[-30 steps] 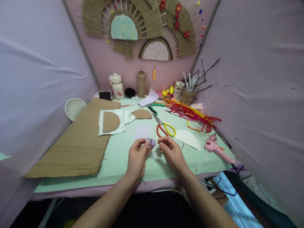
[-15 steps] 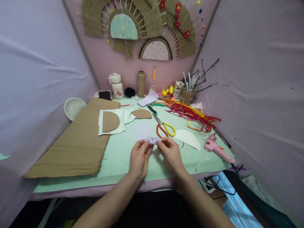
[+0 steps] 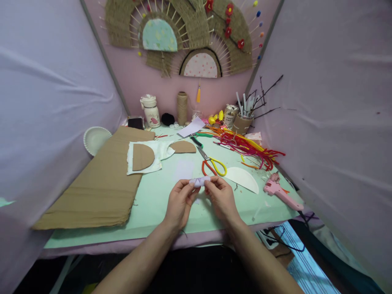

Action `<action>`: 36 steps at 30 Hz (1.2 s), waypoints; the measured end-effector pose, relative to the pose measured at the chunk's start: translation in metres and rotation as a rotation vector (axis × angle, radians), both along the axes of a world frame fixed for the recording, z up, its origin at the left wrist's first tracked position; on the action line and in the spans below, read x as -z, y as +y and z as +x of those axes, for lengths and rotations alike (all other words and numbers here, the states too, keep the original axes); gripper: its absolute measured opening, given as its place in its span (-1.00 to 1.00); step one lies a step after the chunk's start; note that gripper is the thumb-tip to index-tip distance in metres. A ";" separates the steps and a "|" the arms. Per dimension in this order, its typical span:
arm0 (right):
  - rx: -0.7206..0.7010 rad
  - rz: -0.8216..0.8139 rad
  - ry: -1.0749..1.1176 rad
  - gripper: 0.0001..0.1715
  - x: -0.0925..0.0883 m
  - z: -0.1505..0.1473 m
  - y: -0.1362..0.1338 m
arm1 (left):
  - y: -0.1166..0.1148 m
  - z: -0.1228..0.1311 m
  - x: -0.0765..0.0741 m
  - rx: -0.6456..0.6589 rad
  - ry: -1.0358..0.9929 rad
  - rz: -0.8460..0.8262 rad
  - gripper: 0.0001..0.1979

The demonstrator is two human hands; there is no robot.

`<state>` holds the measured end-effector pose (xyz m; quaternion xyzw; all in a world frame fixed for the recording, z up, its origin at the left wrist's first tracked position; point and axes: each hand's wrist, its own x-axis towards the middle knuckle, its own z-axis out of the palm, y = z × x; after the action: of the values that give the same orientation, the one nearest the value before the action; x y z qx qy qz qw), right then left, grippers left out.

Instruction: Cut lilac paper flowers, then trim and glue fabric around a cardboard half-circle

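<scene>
Between my two hands is a small piece of pale purple paper (image 3: 199, 181), creased and folded, held above the table near its front edge. My left hand (image 3: 181, 200) pinches its left end with thumb and fingers. The right end is pinched by my right hand (image 3: 221, 198). Just beyond my fingers lie scissors (image 3: 211, 161) with one red and one yellow handle. Right of them is a white half-circle piece (image 3: 242, 179). A pale purple sheet (image 3: 184, 169) lies flat on the green tablecloth (image 3: 153, 204) behind my left hand.
Brown cardboard (image 3: 92, 192) covers the left side, beside a cloth with a cardboard half-circle (image 3: 143, 157). A pink glue gun (image 3: 281, 192) lies at the right. Behind it spread red and orange pipe cleaners (image 3: 245, 145). A twine spool (image 3: 181, 108) and a white bottle (image 3: 150, 111) stand at the back.
The held paper has shifted slightly right and tilted, its right end now a little higher. Both hands keep their pinch on it.
</scene>
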<state>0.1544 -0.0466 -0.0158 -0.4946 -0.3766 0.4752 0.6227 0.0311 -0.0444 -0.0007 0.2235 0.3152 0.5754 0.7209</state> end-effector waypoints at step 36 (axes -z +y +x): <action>-0.389 0.037 -0.051 -0.82 -0.033 0.011 -0.028 | 0.010 -0.030 -0.016 0.298 0.527 0.650 -0.90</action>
<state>0.1649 -0.0750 0.0171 -0.4127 -0.4896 0.5669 0.5183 0.0015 -0.0344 0.0152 0.6207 0.2552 0.4578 0.5831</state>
